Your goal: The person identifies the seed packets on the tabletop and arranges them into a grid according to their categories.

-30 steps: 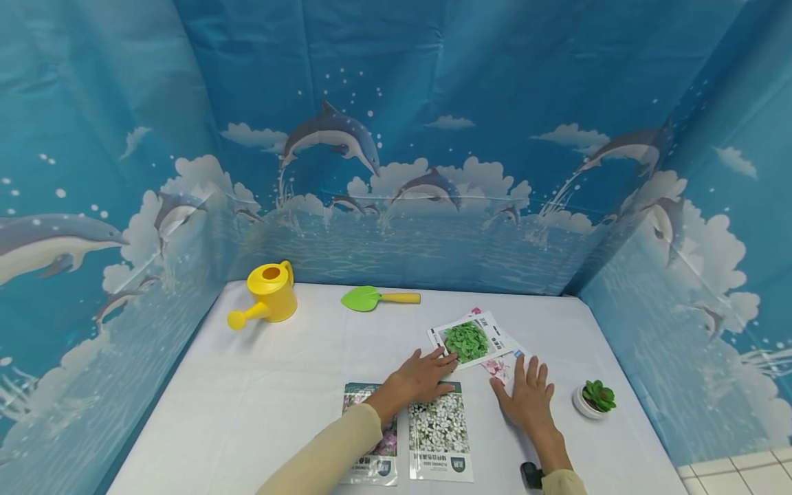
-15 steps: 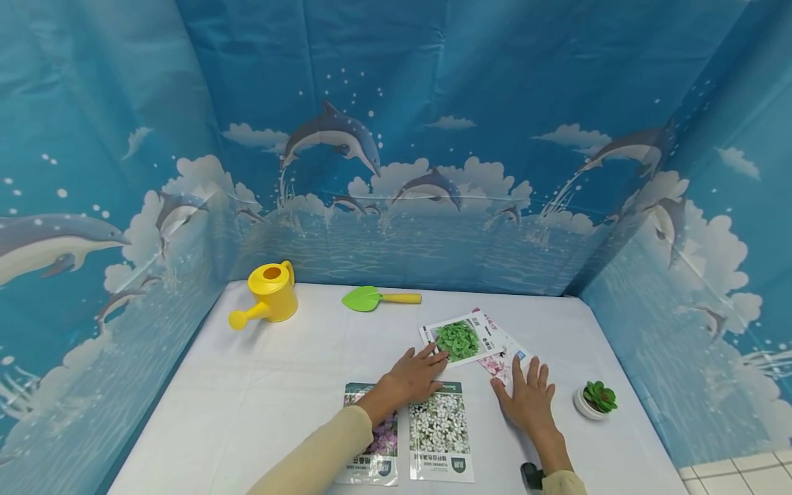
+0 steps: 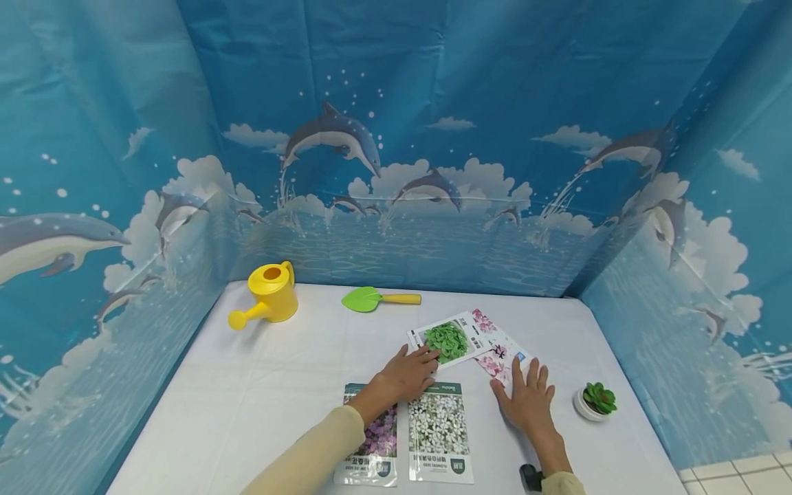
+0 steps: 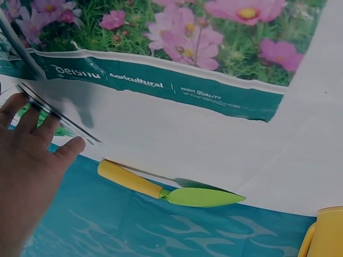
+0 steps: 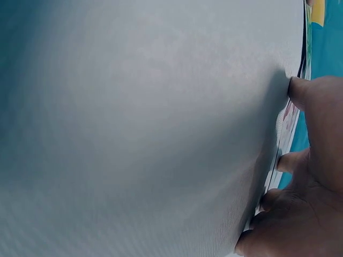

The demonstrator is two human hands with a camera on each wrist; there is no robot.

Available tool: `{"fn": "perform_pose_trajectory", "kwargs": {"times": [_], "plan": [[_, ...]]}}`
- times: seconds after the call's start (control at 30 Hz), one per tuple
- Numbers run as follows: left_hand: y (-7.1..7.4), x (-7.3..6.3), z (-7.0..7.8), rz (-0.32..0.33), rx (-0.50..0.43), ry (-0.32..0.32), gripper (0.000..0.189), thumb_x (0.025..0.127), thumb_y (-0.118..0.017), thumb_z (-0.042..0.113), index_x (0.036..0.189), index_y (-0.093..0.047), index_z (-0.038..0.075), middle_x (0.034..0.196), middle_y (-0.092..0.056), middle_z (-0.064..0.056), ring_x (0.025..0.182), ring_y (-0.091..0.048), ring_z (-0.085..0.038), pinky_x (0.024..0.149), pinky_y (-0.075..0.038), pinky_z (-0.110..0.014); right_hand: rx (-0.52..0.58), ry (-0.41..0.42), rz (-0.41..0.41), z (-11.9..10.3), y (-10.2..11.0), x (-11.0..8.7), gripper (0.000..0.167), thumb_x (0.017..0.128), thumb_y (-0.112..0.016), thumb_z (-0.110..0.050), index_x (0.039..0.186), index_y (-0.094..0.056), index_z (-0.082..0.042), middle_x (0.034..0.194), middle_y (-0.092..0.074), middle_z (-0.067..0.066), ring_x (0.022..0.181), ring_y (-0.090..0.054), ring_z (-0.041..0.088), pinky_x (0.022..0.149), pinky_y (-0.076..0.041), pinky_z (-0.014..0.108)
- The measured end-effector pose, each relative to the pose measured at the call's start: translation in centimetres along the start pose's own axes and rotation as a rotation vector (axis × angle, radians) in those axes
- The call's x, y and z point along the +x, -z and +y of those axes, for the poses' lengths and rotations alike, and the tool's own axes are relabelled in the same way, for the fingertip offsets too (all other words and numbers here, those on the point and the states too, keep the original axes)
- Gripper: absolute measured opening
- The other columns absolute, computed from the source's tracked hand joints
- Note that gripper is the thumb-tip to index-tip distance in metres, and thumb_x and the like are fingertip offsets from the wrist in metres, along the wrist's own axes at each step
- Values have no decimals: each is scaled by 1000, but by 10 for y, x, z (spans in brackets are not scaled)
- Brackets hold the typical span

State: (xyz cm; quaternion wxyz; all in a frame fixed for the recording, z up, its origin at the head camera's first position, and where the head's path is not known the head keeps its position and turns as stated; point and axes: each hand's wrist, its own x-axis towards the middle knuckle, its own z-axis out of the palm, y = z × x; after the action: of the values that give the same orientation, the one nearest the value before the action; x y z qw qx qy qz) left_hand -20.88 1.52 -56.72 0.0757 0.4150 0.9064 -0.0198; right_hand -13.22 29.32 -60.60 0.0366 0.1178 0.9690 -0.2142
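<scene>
A seed packet with green leaves (image 3: 450, 339) lies partly over a pink-blossom packet (image 3: 496, 368) near the middle right of the table. My left hand (image 3: 408, 375) rests its fingertips on the near left edge of the green-leaf packet, fingers fairly straight. The right hand (image 3: 529, 402) is spread flat, fingertips at the near right end of the pink-blossom packet. Below the left hand lie a white-flower packet (image 3: 439, 430) and a purple-flower packet (image 3: 379, 443), the latter partly hidden by the forearm. In the left wrist view a pink-flower packet (image 4: 187, 37) fills the top.
A yellow watering can (image 3: 275, 299) stands at the back left of the white table (image 3: 260, 399). Right of it lies a green trowel with a yellow handle (image 3: 401, 298). A small potted succulent (image 3: 597, 400) stands at the right. Dolphin-print curtains (image 3: 396, 234) enclose the table.
My left hand has slid leftward, dragging the green-leaf packet with it. More of the pink-blossom packet now shows. The right hand has hardly moved.
</scene>
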Motion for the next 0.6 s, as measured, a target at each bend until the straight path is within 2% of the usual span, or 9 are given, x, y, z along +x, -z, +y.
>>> {"fn": "perform_pose_trajectory", "kwargs": {"times": [0.13,0.43,0.6], "plan": [[1,-4,0,11,18,15,45,116,-50,36,158,-54,23,174,-38,4,160,-37,-18,128,-37,-49,4,-7,0,0,0,0,88,109,-59,-41,166,-19,11,170,5,43,157,9,64,124,3,80],[-3,-12,3,35,135,47,49,116,-48,41,163,-50,27,173,-40,4,154,-44,-16,120,-47,-44,3,-21,-14,0,-1,0,89,109,-59,-42,166,-17,11,170,8,43,157,11,63,124,4,80],[-5,-14,1,68,157,32,46,116,-48,40,160,-54,26,168,-45,1,150,-48,-19,113,-53,-41,10,-20,-20,1,-1,0,89,109,-59,-42,166,-17,11,170,8,43,157,12,63,124,4,80]]}}
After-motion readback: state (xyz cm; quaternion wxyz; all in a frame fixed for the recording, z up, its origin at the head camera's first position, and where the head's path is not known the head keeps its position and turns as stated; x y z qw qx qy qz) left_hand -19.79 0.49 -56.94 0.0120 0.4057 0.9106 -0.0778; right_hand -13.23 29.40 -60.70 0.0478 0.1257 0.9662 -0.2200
